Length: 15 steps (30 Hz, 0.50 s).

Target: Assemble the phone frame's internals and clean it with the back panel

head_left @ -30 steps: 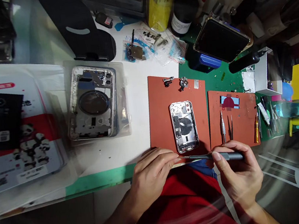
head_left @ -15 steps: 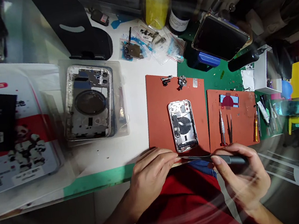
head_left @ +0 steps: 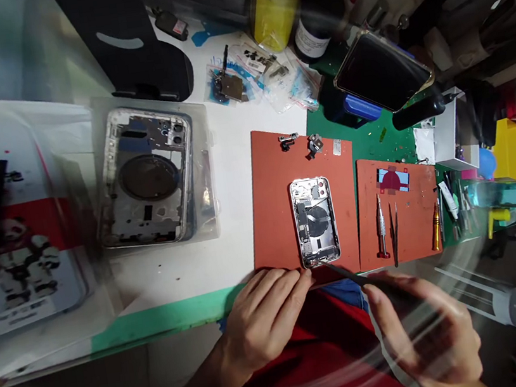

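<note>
An opened phone housing (head_left: 314, 222) lies face up on a reddish-brown mat (head_left: 272, 204), its inner parts exposed. Its lower left corner is right by the fingertips of my left hand (head_left: 265, 314), which has its fingers pressed together at the mat's front edge. The thumb is hidden, and so is anything pinched there. My right hand (head_left: 425, 324), blurred by motion, grips a slim dark pointed tool (head_left: 346, 274). The tool's thin tip is at the housing's bottom edge. Small metal phone parts (head_left: 314, 145) rest at the top of the mat.
A second mat (head_left: 417, 216) on the right carries a screwdriver (head_left: 381, 227), tweezers (head_left: 394, 232) and a gold screwdriver (head_left: 436, 226). Another phone frame (head_left: 144, 174) sits in a clear plastic case on the left. A phone (head_left: 382, 70) leans on a blue stand behind.
The tool's tip has moved from my left fingertips onto the housing's bottom edge. My right hand has come lower and slightly right. My left hand has shifted a little downward.
</note>
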Each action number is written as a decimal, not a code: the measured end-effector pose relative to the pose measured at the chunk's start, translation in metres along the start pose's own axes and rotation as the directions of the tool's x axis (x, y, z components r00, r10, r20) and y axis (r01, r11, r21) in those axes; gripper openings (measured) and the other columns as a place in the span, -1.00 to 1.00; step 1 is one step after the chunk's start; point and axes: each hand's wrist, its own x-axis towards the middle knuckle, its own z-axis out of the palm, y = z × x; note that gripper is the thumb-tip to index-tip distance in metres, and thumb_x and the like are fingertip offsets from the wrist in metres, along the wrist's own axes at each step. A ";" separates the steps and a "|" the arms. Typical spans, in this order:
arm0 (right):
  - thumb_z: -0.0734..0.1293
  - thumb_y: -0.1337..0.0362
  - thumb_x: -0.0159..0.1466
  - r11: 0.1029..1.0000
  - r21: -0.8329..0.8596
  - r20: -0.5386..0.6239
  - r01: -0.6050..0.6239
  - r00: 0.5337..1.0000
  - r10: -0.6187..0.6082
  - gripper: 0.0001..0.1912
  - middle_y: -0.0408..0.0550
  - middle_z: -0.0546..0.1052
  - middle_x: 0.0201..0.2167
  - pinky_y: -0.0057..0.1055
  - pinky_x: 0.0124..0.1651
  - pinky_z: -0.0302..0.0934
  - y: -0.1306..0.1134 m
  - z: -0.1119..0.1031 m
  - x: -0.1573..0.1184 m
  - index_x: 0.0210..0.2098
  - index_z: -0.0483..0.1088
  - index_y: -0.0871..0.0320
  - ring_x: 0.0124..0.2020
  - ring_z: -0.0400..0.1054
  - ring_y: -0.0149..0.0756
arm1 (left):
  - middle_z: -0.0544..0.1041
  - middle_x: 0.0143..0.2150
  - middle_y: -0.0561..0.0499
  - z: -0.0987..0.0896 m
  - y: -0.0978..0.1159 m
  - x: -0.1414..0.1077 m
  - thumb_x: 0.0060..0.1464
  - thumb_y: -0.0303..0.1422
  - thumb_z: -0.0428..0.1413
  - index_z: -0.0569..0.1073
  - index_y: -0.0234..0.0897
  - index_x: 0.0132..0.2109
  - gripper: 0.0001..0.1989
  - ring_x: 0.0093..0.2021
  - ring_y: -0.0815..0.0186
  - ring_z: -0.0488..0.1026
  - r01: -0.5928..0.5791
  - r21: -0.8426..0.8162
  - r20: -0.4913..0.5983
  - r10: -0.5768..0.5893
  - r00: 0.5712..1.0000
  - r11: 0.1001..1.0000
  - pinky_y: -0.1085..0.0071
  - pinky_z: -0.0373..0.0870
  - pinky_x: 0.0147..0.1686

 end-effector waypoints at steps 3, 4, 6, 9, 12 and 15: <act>0.66 0.36 0.20 0.991 -0.042 0.023 0.123 0.992 -0.122 -0.57 -0.17 0.74 -0.34 -0.29 -0.29 0.67 -0.008 0.006 0.002 0.01 0.57 -0.03 -0.46 0.67 -0.20 | 0.73 -0.12 -0.22 0.004 0.000 -0.002 0.34 -0.61 0.15 0.56 -0.56 0.13 -0.74 -0.23 0.08 0.64 -0.063 0.063 0.043 0.060 0.997 0.996 0.12 0.55 -0.25; 0.67 0.36 0.19 0.987 -0.054 0.008 0.150 0.989 -0.150 -0.56 -0.18 0.74 -0.34 -0.31 -0.30 0.67 -0.010 0.009 0.003 -0.01 0.57 -0.02 -0.47 0.67 -0.21 | 0.73 -0.13 -0.23 0.004 0.000 -0.002 0.33 -0.61 0.16 0.56 -0.58 0.12 -0.74 -0.24 0.08 0.63 -0.062 0.069 0.049 0.058 0.997 0.996 0.12 0.55 -0.26; 0.68 0.33 0.18 0.985 -0.070 -0.017 0.155 0.988 -0.157 -0.59 -0.19 0.74 -0.36 -0.34 -0.34 0.65 -0.014 0.014 0.005 -0.04 0.57 -0.03 -0.49 0.66 -0.22 | 0.73 -0.13 -0.23 0.003 0.000 0.000 0.33 -0.61 0.17 0.56 -0.60 0.12 -0.74 -0.23 0.08 0.63 -0.056 0.081 0.056 0.051 0.997 0.995 0.12 0.54 -0.25; 0.62 0.24 0.28 0.988 -0.099 -0.048 0.122 0.991 -0.128 -0.74 -0.20 0.72 -0.40 -0.34 -0.41 0.64 -0.018 0.020 0.009 -0.10 0.56 -0.04 -0.53 0.64 -0.23 | 0.73 -0.13 -0.21 0.002 0.001 0.003 0.35 -0.60 0.14 0.57 -0.57 0.11 -0.75 -0.22 0.10 0.62 -0.038 0.084 0.061 0.033 0.998 0.996 0.14 0.54 -0.23; 0.57 0.21 0.35 0.981 -0.142 -0.057 0.131 0.988 -0.140 -0.82 -0.19 0.71 -0.43 -0.34 -0.43 0.63 -0.021 0.022 0.013 -0.10 0.55 -0.03 -0.55 0.62 -0.24 | 0.72 -0.15 -0.19 0.001 0.001 0.005 0.38 -0.59 0.10 0.58 -0.56 0.09 -0.77 -0.24 0.13 0.60 -0.015 0.071 0.078 0.010 0.997 0.997 0.15 0.53 -0.25; 0.55 0.21 0.37 0.972 -0.170 -0.022 0.159 0.986 -0.165 -0.84 -0.18 0.70 -0.45 -0.35 -0.42 0.62 -0.023 0.023 0.015 -0.11 0.53 -0.01 -0.55 0.62 -0.24 | 0.72 -0.15 -0.18 0.001 0.001 0.006 0.37 -0.59 0.12 0.57 -0.55 0.09 -0.78 -0.24 0.14 0.59 -0.003 0.068 0.087 -0.003 0.996 0.998 0.15 0.53 -0.26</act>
